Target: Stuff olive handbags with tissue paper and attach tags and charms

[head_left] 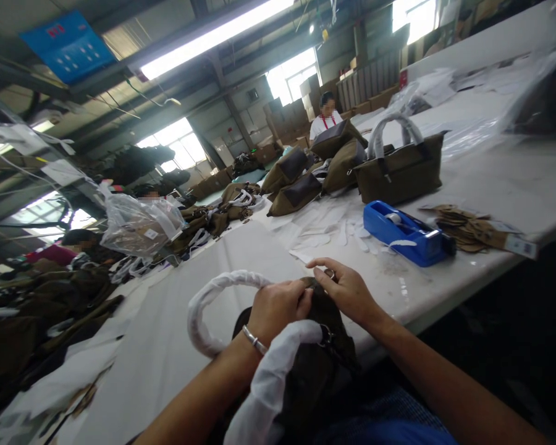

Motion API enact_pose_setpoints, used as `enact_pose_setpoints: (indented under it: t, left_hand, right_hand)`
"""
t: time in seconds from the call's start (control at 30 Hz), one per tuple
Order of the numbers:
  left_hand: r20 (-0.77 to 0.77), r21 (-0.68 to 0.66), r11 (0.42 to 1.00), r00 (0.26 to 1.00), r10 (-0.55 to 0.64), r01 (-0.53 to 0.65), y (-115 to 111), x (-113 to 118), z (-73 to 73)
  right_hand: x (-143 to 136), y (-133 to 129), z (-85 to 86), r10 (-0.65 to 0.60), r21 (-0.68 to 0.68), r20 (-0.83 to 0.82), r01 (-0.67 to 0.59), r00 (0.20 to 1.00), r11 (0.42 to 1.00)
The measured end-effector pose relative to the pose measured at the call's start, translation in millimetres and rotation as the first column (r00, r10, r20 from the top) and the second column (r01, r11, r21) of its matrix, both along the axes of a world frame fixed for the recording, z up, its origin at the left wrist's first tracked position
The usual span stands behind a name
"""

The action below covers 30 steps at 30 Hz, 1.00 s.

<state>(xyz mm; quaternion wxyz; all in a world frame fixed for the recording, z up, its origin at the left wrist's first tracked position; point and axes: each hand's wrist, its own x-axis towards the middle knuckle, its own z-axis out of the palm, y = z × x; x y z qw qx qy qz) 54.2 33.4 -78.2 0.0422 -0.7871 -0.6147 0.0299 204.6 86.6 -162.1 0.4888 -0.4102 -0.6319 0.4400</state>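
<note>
A dark olive bag (312, 377) lies at the table's near edge, its two handles wrapped in white paper. One wrapped handle (204, 309) loops up on the left; the other (278, 371) runs down toward the camera. My left hand (278, 309), with a silver bracelet at the wrist, rests on the bag's top between the handles, its fingers curled; what they hold, if anything, is hidden. At the bag's far right end is my right hand (340, 284), a ring on one finger, with thumb and forefinger apart and the lower fingers bent near the bag.
On the white table (231, 253), a blue tape dispenser (403, 235) sits right of my hands, beside brown tags (472, 228). A finished-looking bag (398, 167) and several more bags (301, 179) stand behind. Dark bags (37, 309) pile up at left. A person (324, 120) is across the table.
</note>
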Motion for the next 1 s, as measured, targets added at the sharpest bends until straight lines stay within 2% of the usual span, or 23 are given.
enact_pose_setpoints:
  t: [0.17,0.27,0.37,0.43,0.5,0.57,0.63,0.7,0.8,0.87,0.93,0.97,1.0]
  left_hand:
    - [0.159,0.014,1.000,0.987,-0.002,0.000,-21.5,-23.5,1.5]
    - [0.227,-0.080,0.997,0.974,0.023,-0.005,-38.0,-41.8,11.7]
    - [0.189,-0.103,0.990,0.975,0.114,-0.096,-57.3,-61.8,25.4]
    - [0.165,-0.055,0.982,0.968,0.187,-0.181,-70.3,-76.6,31.0]
    - [0.195,-0.038,0.968,0.948,0.250,-0.247,-80.4,-92.9,30.8]
    - [0.281,-0.062,0.955,0.914,0.295,-0.289,-84.9,-109.8,24.8]
    - [0.422,-0.067,0.940,0.844,0.331,-0.335,-83.4,-125.4,14.6]
    - [0.541,-0.003,0.909,0.763,0.352,-0.417,-78.6,-136.7,2.0]
    - [0.648,0.109,0.841,0.680,0.344,-0.530,-74.6,-138.0,-23.6]
    - [0.745,0.191,0.788,0.609,0.273,-0.586,-77.6,-127.3,-49.2]
    - [0.858,0.269,0.728,0.501,0.116,-0.630,-83.2,-111.3,-81.6]
    - [0.897,0.286,0.719,0.441,0.032,-0.634,-86.0,-103.0,-98.5]
    - [0.919,0.263,0.747,0.394,-0.001,-0.611,-88.1,-95.5,-114.5]
  right_hand:
    - [11.9,18.3,2.4,-0.105,0.043,0.027,0.104,0.994,0.994]
    - [22.7,32.6,1.0,-0.166,0.044,0.058,0.163,0.984,0.986]
    - [38.0,46.4,-5.2,-0.201,0.054,0.097,0.197,0.975,0.979]
    - [49.8,54.1,-10.6,-0.234,0.043,0.110,0.230,0.966,0.972]
    - [59.8,59.3,-14.4,-0.261,0.025,0.104,0.260,0.960,0.965]
    - [64.5,61.1,-14.9,-0.273,0.024,0.096,0.272,0.957,0.962]
    - [62.6,59.7,-12.1,-0.271,0.032,0.078,0.270,0.959,0.962]
    - [56.3,56.3,-9.0,-0.253,0.026,0.038,0.252,0.967,0.967]
    - [48.9,49.7,-13.9,-0.207,-0.015,-0.054,0.206,0.977,0.978]
    - [49.7,43.8,-27.5,-0.180,-0.056,-0.185,0.172,0.966,0.983]
    - [53.4,34.6,-47.4,-0.181,-0.078,-0.294,0.165,0.938,0.983]
    - [55.0,28.5,-57.9,-0.181,-0.065,-0.303,0.169,0.936,0.983]
    - [55.7,21.7,-67.5,-0.172,-0.050,-0.286,0.165,0.943,0.985]
